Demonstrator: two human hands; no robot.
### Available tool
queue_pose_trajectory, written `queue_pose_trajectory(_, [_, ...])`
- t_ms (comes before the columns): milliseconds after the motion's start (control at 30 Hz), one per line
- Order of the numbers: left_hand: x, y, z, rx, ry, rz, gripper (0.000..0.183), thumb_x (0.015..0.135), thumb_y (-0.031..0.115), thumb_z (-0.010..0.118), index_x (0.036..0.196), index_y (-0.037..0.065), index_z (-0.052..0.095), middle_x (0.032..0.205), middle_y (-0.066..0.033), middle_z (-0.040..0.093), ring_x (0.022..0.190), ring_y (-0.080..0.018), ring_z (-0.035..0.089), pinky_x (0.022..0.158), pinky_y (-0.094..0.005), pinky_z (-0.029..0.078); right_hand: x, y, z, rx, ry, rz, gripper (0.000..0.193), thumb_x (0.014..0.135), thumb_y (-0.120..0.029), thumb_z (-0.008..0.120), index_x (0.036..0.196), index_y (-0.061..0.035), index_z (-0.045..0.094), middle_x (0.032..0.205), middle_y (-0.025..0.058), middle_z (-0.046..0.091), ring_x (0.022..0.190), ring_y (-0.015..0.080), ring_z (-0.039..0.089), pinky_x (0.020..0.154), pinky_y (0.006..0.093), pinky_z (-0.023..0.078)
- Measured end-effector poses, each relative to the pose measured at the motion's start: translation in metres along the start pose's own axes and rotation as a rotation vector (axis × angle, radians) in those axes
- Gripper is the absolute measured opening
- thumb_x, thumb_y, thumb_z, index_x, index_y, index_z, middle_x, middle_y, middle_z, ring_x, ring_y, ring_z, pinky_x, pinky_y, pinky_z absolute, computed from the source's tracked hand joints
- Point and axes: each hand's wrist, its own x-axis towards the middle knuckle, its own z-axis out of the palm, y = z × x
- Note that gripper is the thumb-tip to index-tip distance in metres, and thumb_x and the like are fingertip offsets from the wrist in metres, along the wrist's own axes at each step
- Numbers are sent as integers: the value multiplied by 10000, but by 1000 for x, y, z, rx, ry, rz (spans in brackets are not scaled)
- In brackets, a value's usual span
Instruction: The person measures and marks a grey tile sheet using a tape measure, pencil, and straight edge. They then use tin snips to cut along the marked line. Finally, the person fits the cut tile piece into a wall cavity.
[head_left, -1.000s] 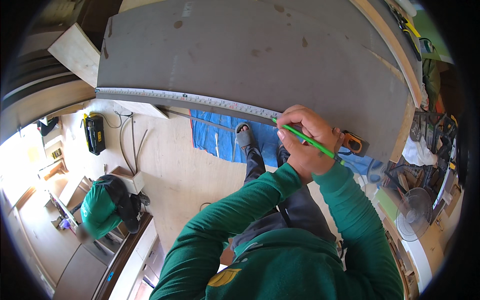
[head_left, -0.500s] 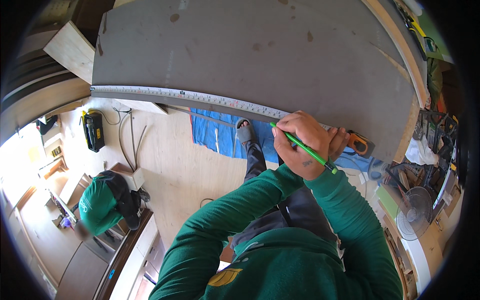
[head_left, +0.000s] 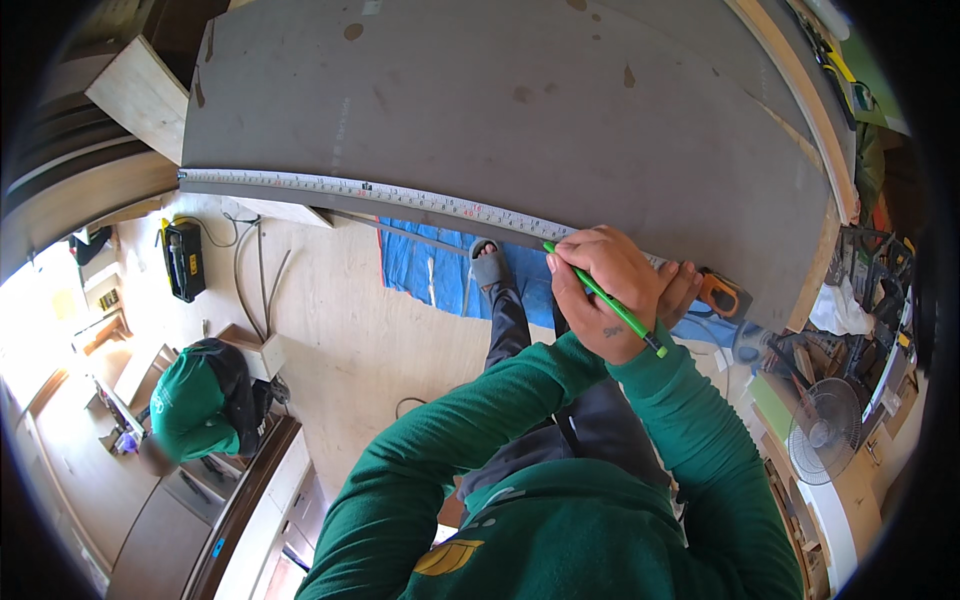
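Observation:
A dark grey-brown board (head_left: 450, 110) lies in front of me, with a tape measure (head_left: 425, 198) pulled out along its near edge. The tape's orange and black case (head_left: 722, 296) sits near the board's right end. My forearms cross, the right above the left. My right hand (head_left: 612, 290) grips a slim green pencil (head_left: 618, 308), its tip at the tape by the board's edge. Mostly hidden beneath it, my left hand (head_left: 681, 284) reaches past to the right, its bent fingers on the tape beside the case.
A co-worker in green (head_left: 190, 405) bends over at the lower left. A black and yellow tool box (head_left: 184, 262) stands on the floor. Blue sheeting (head_left: 420, 268) lies by my foot. At right are a fan (head_left: 824, 428) and piled tools and offcuts.
My hands have barely moved; the pencil's rear end has swung slightly to the left and down. The co-worker has shifted a little to the left.

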Motion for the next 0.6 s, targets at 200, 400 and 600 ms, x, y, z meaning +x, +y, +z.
queue_pose_trajectory(200, [0, 3, 0, -64, -8, -51, 481, 1022, 140, 621, 1462, 48, 451, 1465, -96, 519, 1389, -234, 517, 1165, -338, 468, 0, 3, 1, -14, 3, -20, 186, 777, 34, 794, 882, -12, 648, 853, 156, 732, 736, 323, 717, 653, 388, 596])
queue_pose_trajectory(400, [-1, 8, 1, -81, -19, -92, 471, 1024, 147, 623, 1450, 34, 456, 1477, -92, 506, 1391, -225, 513, 1174, -331, 454, -1, 3, 3, -6, 1, -15, 190, 776, 34, 793, 891, -12, 648, 850, 161, 726, 736, 331, 712, 661, 397, 594])
queue_pose_trajectory(600, [2, -2, -2, -116, -14, -84, 524, 1015, 178, 638, 1470, 24, 428, 1491, -101, 488, 1397, -229, 504, 1190, -336, 441, -2, 2, 3, -24, -3, -13, 189, 778, 34, 789, 888, -12, 643, 859, 164, 723, 746, 332, 706, 675, 407, 594])
